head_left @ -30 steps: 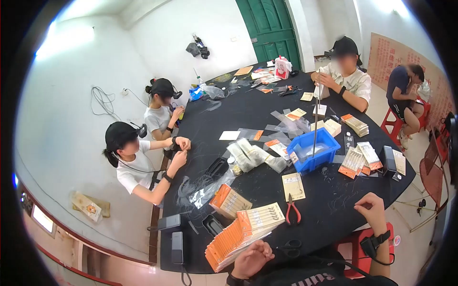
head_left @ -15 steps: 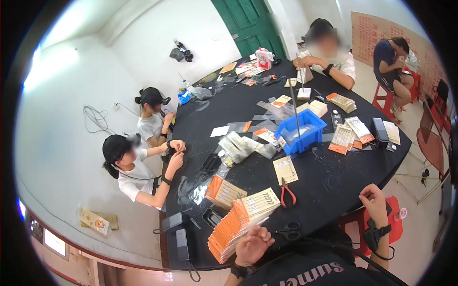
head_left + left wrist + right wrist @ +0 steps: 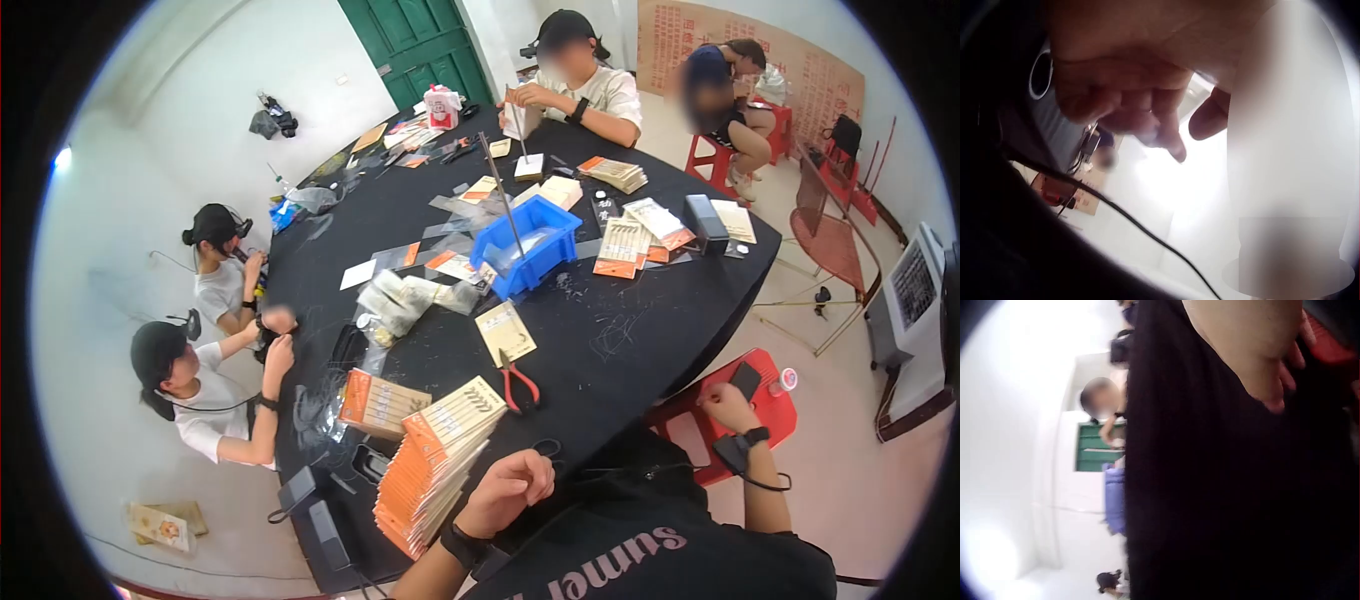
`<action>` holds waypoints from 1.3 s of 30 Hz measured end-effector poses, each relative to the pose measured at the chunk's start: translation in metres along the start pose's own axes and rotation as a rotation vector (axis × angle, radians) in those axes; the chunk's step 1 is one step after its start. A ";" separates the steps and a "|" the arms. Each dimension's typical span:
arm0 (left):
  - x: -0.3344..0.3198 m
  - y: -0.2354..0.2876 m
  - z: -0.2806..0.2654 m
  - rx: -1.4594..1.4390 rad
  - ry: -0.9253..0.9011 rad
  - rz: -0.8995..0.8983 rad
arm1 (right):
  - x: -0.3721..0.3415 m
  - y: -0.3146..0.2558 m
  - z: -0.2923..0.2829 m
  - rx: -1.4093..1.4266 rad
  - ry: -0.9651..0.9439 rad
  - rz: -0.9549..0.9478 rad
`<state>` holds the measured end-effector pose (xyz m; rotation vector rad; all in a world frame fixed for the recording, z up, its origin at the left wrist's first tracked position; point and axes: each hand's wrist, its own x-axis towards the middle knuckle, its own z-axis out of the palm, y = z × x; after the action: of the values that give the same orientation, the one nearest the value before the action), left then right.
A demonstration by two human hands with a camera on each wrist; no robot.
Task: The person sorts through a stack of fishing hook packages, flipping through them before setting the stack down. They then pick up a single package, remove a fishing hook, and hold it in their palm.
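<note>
My left hand is at the table's near edge, just right of a fanned stack of orange and cream cards, fingers loosely bent and nothing in them. In the left wrist view the left hand's fingers hang loosely with nothing between them. Over a red stool is my right hand, beside a dark phone-like object; whether it touches that object cannot be told. The right wrist view shows the right hand next to the dark cloth. Red-handled pliers lie by a card.
A blue bin with a thin rod stands mid-table among plastic sleeves and card packs. Black scissors lie near my left hand. Two people sit along the left side, one at the far side. A folding chair stands at the right.
The head view has swung right, so the table sits further left. My right hand has gone from beside the table's edge to over the stool, near the dark object. My left hand remains beside the card stack.
</note>
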<state>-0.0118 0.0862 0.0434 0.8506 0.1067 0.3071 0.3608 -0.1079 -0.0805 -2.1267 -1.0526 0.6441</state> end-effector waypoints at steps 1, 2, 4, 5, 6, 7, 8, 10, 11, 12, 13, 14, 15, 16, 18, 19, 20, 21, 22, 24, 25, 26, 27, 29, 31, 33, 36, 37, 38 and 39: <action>0.004 -0.001 -0.004 0.007 -0.055 -0.020 | 0.003 0.033 0.017 -0.199 0.106 0.013; 0.008 -0.001 0.007 0.010 -0.022 -0.023 | 0.010 0.089 0.050 -0.346 0.459 -0.028; 0.015 -0.012 0.001 -0.019 -0.107 -0.082 | 0.003 0.129 0.070 -0.436 0.518 0.096; 0.017 -0.018 -0.003 -0.032 -0.139 -0.124 | -0.001 0.133 0.074 -0.493 0.493 0.180; 0.021 -0.023 -0.003 0.000 -0.166 -0.132 | -0.003 0.136 0.073 -0.492 0.376 0.253; 0.022 -0.026 -0.006 0.051 -0.195 -0.142 | -0.006 0.140 0.075 -0.488 0.252 0.329; 0.023 -0.030 -0.011 0.100 -0.222 -0.156 | -0.010 0.144 0.076 -0.482 0.123 0.409; 0.023 -0.031 -0.016 0.188 -0.275 -0.191 | -0.012 0.155 0.083 -0.438 0.255 0.330; 0.023 -0.031 -0.018 0.174 -0.283 -0.162 | -0.016 0.160 0.087 -0.416 0.318 0.300; 0.023 -0.030 -0.019 0.158 -0.294 -0.136 | -0.019 0.166 0.090 -0.415 0.309 0.322; 0.023 -0.030 -0.018 0.140 -0.304 -0.111 | -0.020 0.170 0.089 -0.416 0.298 0.346; 0.024 -0.026 -0.013 0.096 -0.276 -0.093 | -0.024 0.169 0.085 -0.417 0.290 0.370; 0.024 -0.028 -0.016 -0.056 -0.277 -0.102 | -0.030 0.167 0.081 -0.425 0.281 0.342; 0.024 -0.028 -0.021 -0.205 -0.275 -0.109 | -0.036 0.162 0.077 -0.431 0.272 0.311; 0.025 -0.028 -0.035 -0.411 -0.256 -0.126 | -0.042 0.156 0.070 -0.438 0.315 0.244; 0.025 -0.026 -0.038 -0.476 -0.256 -0.116 | -0.047 0.152 0.065 -0.387 0.316 0.290; 0.027 -0.024 -0.041 -0.541 -0.254 -0.105 | -0.052 0.149 0.060 -0.337 0.315 0.336; 0.027 -0.023 -0.044 -0.608 -0.249 -0.095 | -0.057 0.145 0.059 -0.287 0.312 0.383; 0.025 -0.025 -0.048 -0.624 -0.240 -0.082 | -0.062 0.146 0.061 -0.298 0.348 0.381; 0.025 -0.023 -0.046 -0.654 -0.233 -0.090 | -0.069 0.169 0.065 -0.321 0.425 0.371; 0.026 -0.022 -0.045 -0.667 -0.234 -0.093 | -0.073 0.179 0.066 -0.263 0.421 0.404; 0.026 -0.022 -0.046 -0.683 -0.223 -0.092 | -0.077 0.189 0.068 -0.206 0.418 0.435; 0.026 -0.022 -0.047 -0.699 -0.210 -0.089 | -0.082 0.198 0.070 -0.149 0.412 0.465; 0.024 -0.025 -0.049 -0.739 -0.196 -0.080 | -0.091 0.238 0.081 -0.001 0.376 0.559; 0.025 -0.025 -0.051 -0.772 -0.205 -0.070 | -0.092 0.243 0.082 0.104 0.323 0.647; 0.026 -0.024 -0.052 -0.774 -0.203 -0.065 | -0.092 0.234 0.075 0.161 0.256 0.729; 0.028 -0.025 -0.053 -0.813 -0.241 -0.069 | -0.099 0.289 0.063 0.518 0.010 0.629; 0.027 -0.027 -0.054 -0.832 -0.257 -0.075 | -0.100 0.245 0.053 0.476 0.017 0.747; 0.026 -0.028 -0.054 -0.834 -0.257 -0.073 | -0.103 0.212 0.044 0.438 0.023 0.867; 0.026 -0.028 -0.054 -0.832 -0.259 -0.068 | -0.103 0.151 0.032 0.404 0.028 0.985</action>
<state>0.0074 0.1162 -0.0121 0.0545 -0.2252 0.1487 0.3566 -0.2498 -0.2000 -2.1665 0.2271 1.1391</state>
